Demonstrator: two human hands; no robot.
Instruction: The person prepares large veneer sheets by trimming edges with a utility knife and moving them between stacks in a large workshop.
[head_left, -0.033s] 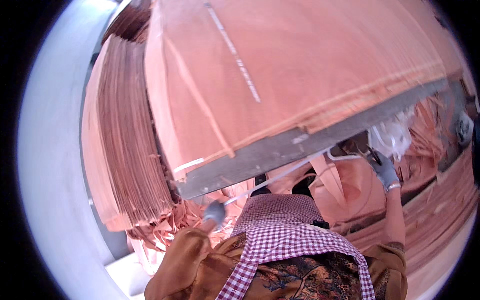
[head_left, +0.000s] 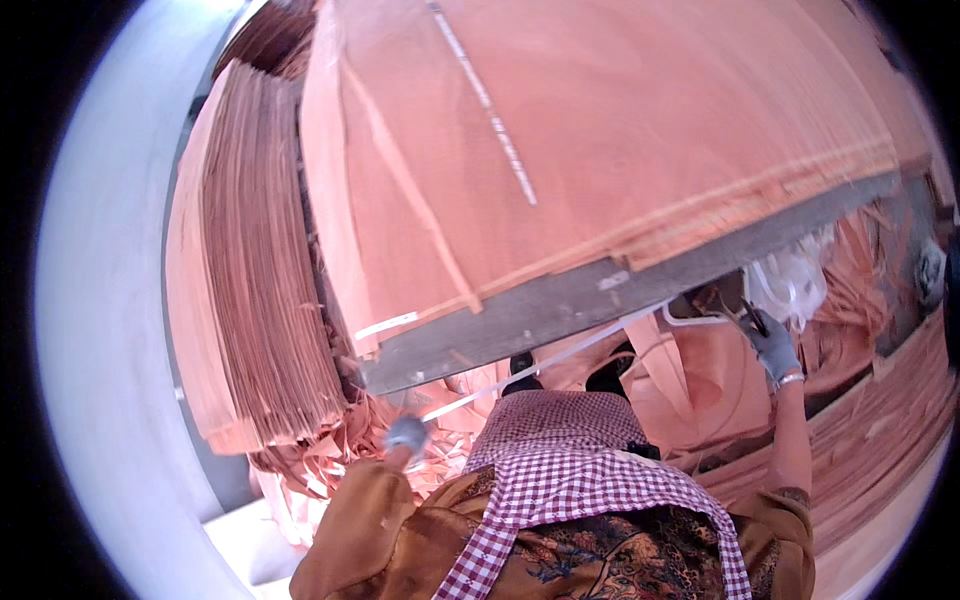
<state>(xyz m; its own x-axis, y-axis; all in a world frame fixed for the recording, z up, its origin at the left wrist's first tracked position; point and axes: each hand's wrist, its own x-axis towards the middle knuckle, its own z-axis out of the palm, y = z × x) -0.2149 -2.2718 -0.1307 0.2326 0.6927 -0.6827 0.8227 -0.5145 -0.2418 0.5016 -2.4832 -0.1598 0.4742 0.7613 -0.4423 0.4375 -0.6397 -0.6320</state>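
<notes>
My left hand (head_left: 405, 436), gloved in grey and motion-blurred, is closed on one end of a white strip (head_left: 545, 357), which stretches taut up to a white-rimmed container (head_left: 680, 315) with dark contents under the table's front edge. My right hand (head_left: 770, 348), also gloved, is closed around a dark handled tool (head_left: 752, 315), perhaps scissors, beside that container and a clear plastic bag (head_left: 795, 285). Pink veneer sheets (head_left: 620, 120) cover the grey tabletop (head_left: 480, 345) above both hands; a short white tape piece (head_left: 385, 325) lies at their near corner.
A tall stack of veneer sheets (head_left: 255, 260) stands at the left, beside a pale curved surface (head_left: 105, 300). Loose veneer scraps (head_left: 300, 475) are heaped around my feet (head_left: 600, 375). More sheets (head_left: 870, 450) lie at the lower right.
My left hand has moved left, drawing out a longer length of the white strip. My right hand has stayed near the container. The view has shifted slightly.
</notes>
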